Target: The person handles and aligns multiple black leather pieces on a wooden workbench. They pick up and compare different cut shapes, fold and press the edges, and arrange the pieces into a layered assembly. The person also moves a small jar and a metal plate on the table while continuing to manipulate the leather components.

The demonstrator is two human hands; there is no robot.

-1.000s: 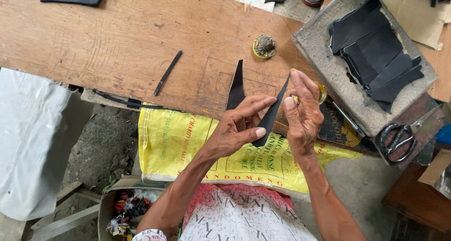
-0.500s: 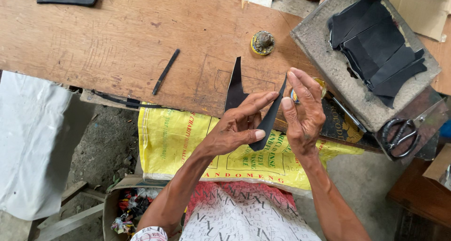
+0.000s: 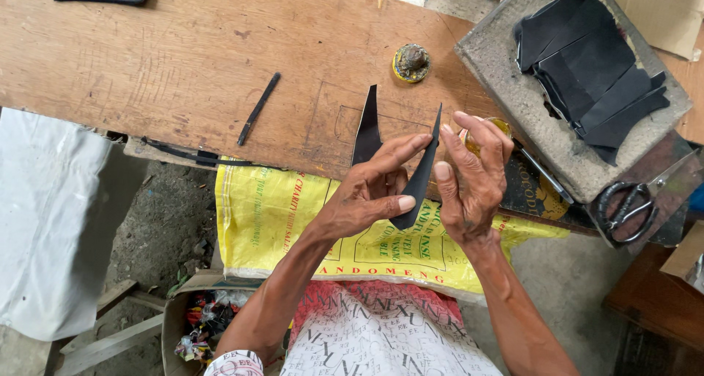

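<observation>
Black leather piece (image 3: 420, 174), upright, tip apparently away

Everything hangs off the wooden board (image 3: 183, 60); on it, left of centre, lies a thin strip (image 3: 258, 109); right of that, on the board, sits a small round tin (image 3: 411, 62); at the board's near edge stands a pointed leather piece (image 3: 367, 126), and just right of it a second curved piece (image 3: 419, 176) pinched between the left hand (image 3: 370, 192) and the right hand (image 3: 469, 181); a printed sack (image 3: 293, 222) hangs below that edge; right of the board, a stone slab (image 3: 513, 90) carries a stack of cut pieces (image 3: 587, 68); scissors (image 3: 623, 209) lie nearer than the slab.
</observation>
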